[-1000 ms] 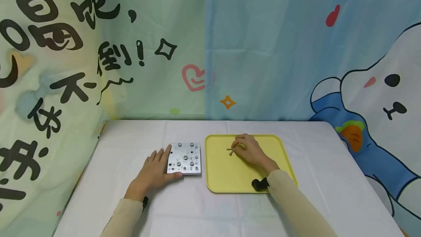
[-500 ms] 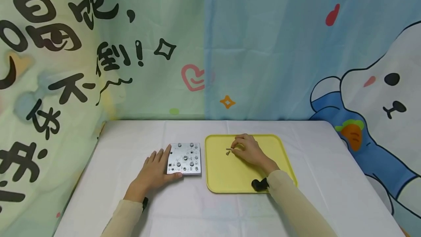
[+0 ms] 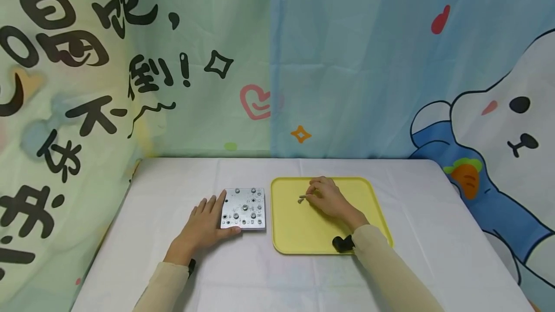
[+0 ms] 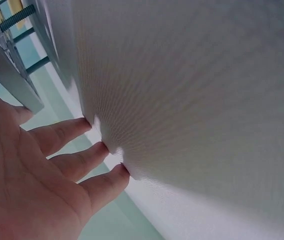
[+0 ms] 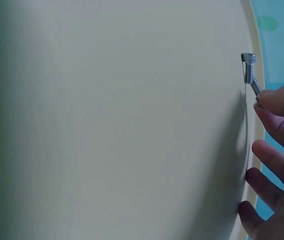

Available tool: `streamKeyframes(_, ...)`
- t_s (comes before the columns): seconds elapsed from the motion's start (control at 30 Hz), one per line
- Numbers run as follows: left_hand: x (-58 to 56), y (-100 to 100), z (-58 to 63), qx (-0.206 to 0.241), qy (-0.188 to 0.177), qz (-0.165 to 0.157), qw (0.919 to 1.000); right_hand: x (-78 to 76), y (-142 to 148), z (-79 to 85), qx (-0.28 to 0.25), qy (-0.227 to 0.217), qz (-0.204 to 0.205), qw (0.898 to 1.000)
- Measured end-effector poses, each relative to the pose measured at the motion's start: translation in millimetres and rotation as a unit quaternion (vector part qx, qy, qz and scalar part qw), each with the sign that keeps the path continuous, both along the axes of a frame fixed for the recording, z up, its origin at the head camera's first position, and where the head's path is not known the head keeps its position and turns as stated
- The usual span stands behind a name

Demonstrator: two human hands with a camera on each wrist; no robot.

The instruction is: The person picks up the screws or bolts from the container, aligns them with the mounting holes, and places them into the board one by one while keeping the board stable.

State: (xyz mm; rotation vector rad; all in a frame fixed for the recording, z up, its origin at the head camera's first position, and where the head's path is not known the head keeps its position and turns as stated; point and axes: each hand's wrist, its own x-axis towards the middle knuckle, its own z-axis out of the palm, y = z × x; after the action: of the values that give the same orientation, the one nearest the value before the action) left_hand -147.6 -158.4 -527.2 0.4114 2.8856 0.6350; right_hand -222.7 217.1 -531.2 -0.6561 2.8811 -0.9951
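A square metal plate [image 3: 239,198] with several screws in its top lies on the table left of the tray. My left hand [image 3: 203,226] rests against its left side with fingers spread, the thumb on the near edge. In the left wrist view, three fingertips [image 4: 102,146] touch the white cloth. Over the yellow tray [image 3: 295,237], my right hand [image 3: 331,200] pinches a thin screw [image 5: 256,86] between thumb and forefinger. A thicker bolt [image 5: 249,60] with a round head lies against that screw's tip, on the tray as far as I can tell.
Near the tray's front edge, a black object [image 3: 343,243] sits at the right wrist. White cloth [image 3: 260,273] covers the table. Printed curtains [image 3: 347,61] hang behind and on both sides.
The loose bolt has shifted slightly left and turned beside the pinched screw. My right hand has hardly moved, and my left hand stays against the plate.
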Motion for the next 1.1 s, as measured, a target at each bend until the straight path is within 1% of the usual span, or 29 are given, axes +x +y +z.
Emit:
streamKeyframes(0.13,-0.9,0,-0.3,0.0,-0.001,0.0,1.0,-0.5,-2,4.2,-0.014,-0.004,0.005,1.0)
streamKeyframes(0.33,-1.0,0,-0.6,-0.003,0.002,-0.003,1.0,-0.6,-10,11.0,-0.026,0.019,0.027,0.999)
streamKeyframes(0.57,-0.6,0,0.2,0.003,0.004,0.0,1.0,1.1,-26,24.5,-0.025,0.044,0.048,0.998)
streamKeyframes(0.77,-0.9,0,0.4,0.0,0.006,0.0,1.0,1.5,-42,33.3,-0.029,0.043,0.059,0.997)
streamKeyframes(0.93,-0.6,0,1.1,-0.002,0.001,0.001,1.0,1.0,-56,36.1,-0.03,0.05,0.068,0.996)
streamKeyframes(1.1,-1.5,0,0.2,-0.003,-0.001,0.002,1.0,0.8,-72,39.0,-0.028,0.042,0.074,0.996)
